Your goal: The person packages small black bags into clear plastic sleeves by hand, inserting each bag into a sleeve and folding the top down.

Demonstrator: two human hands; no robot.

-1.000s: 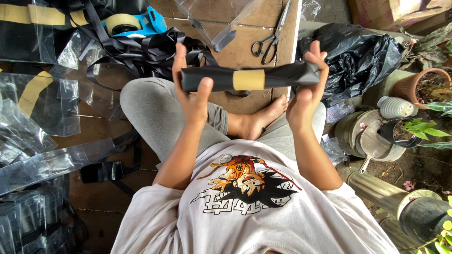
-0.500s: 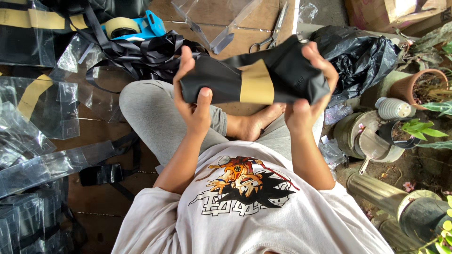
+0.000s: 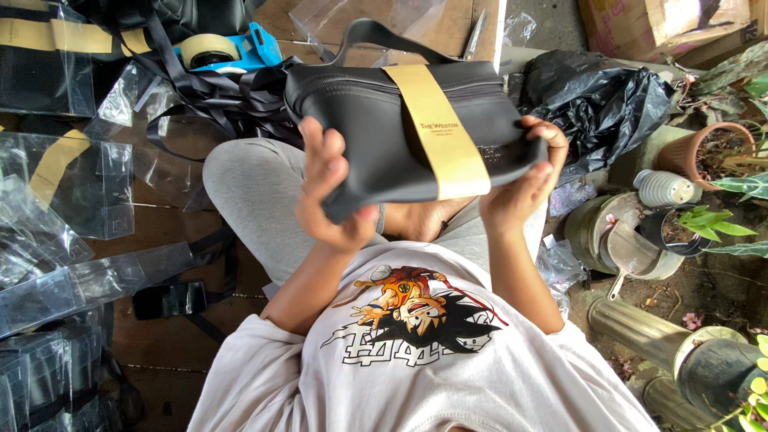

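- Black soft pouch (image 3: 384, 120) with a gold paper band (image 3: 438, 132) sits between both hands; a moment ago it was folded flat, now it is opened wide.
- Left hand (image 3: 332, 200) and right hand (image 3: 520, 180) curl tight around its ends.
- Beyond the fingers: tape roll (image 3: 210, 50), clear bags (image 3: 56, 184), black plastic (image 3: 600, 100). Little free room.

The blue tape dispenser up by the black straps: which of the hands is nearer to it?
Left. The left hand grips the black pouch end below-right of the tape dispenser; the right hand holds the far end.
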